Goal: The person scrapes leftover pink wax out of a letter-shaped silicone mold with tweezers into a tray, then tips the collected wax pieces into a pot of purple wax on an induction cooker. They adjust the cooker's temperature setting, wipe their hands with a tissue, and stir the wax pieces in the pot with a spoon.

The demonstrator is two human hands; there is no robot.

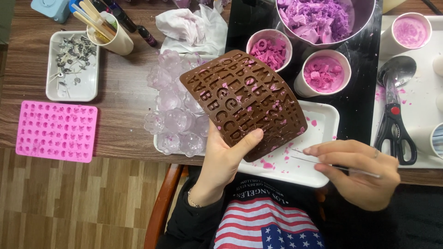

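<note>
Head view shows your left hand (221, 161) at centre frame, its grip closed on the lower edge of a brown letter mould (242, 101), thumb across the front face. You hold the mould lifted and tilted above a white tray (323, 122), bowed slightly, with its long axis running from the upper left of the frame down to the lower right. Pink crumbs dot its cavities. Your right hand (360, 173) sits at lower right, fingers pinched shut on a thin metal pick (323, 163); the pick lies nearly level and its tip points left toward the mould's lower right corner, just short of touching it.

Behind the mould, a clear flower-shaped mould (173, 110) rests on the wooden surface (124, 92). At left lies a pink silicone mould (56, 131), and above it a small white tray of metal wick tabs (72, 64). Upper right holds a steel bowl of purple wax chunks (318, 20) and two paper cups of pink wax pieces (323, 74). Scissors (394, 133) and a spoon (397, 71) lie at far right.
</note>
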